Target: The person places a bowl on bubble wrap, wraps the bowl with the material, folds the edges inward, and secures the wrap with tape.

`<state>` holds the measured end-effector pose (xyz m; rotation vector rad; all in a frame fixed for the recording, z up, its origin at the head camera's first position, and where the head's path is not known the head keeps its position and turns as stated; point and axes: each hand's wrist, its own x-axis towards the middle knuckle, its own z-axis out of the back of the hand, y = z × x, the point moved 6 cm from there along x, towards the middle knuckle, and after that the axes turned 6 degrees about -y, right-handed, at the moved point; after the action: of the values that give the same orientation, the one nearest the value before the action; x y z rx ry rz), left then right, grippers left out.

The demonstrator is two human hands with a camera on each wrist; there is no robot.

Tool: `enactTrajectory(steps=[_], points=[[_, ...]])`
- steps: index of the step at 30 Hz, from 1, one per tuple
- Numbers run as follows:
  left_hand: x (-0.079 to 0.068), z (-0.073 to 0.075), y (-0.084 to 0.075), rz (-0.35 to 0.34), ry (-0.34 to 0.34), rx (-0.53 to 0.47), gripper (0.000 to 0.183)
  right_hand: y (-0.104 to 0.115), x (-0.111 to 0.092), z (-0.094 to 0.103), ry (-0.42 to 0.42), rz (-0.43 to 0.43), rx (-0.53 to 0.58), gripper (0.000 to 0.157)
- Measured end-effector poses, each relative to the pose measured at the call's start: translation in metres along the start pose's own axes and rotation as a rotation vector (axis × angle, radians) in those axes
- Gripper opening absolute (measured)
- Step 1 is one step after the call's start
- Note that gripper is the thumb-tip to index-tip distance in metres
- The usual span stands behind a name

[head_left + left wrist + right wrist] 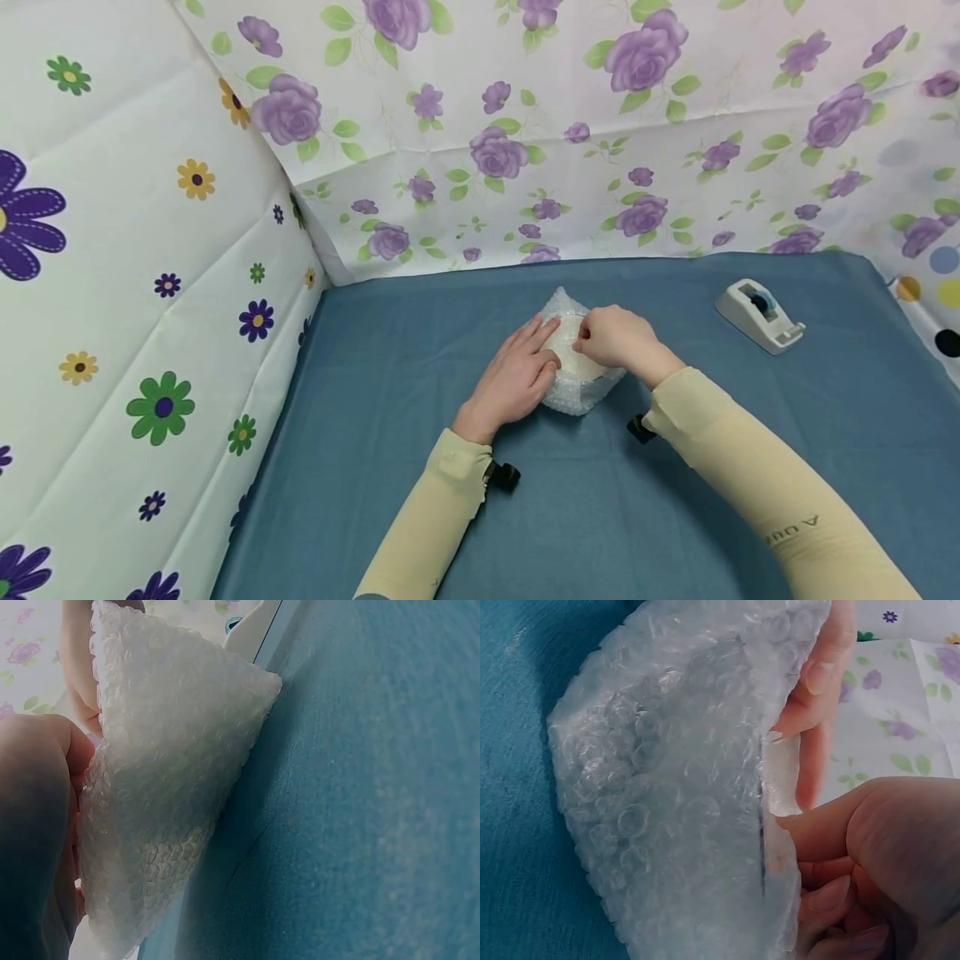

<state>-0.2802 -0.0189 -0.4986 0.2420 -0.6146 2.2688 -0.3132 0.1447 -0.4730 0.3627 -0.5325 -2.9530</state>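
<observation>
A bubble-wrap bundle lies on the blue cloth, with a pale, roundish face on top; what is inside cannot be made out. My left hand rests on its left side, fingers stretched over the top. From the right, my right hand has its fingers curled and its thumb and forefinger pinching at the upper face of the bubble wrap. The right wrist view shows the bubble wrap sloping down to the cloth, the right thumb at its upper edge. In the left wrist view the wrap hides most of the right hand.
A white tape dispenser with a bluish roll stands on the blue cloth, to the right of the bundle. Behind rises a purple-flowered sheet, and a daisy-patterned sheet closes the left side. Small black cameras sit at both wrists.
</observation>
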Motion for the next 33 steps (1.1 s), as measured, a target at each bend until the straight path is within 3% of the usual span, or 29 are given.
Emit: enactTrajectory(steps=[5, 16, 28, 33], points=[[0.000, 0.000, 0.000, 0.002, 0.004, 0.001, 0.046, -0.001, -0.001, 0.000, 0.028, 0.009, 0.033, 0.021], [0.001, -0.001, 0.000, -0.003, 0.003, 0.008, 0.047, -0.011, -0.001, 0.005, 0.104, 0.038, 0.285, 0.022], [0.000, -0.002, -0.001, 0.005, 0.012, 0.006, 0.048, -0.012, -0.003, 0.003, 0.145, 0.072, 0.362, 0.015], [0.001, -0.001, -0.001, 0.008, 0.013, 0.011, 0.048, -0.010, -0.003, 0.003, 0.107, 0.063, 0.303, 0.015]])
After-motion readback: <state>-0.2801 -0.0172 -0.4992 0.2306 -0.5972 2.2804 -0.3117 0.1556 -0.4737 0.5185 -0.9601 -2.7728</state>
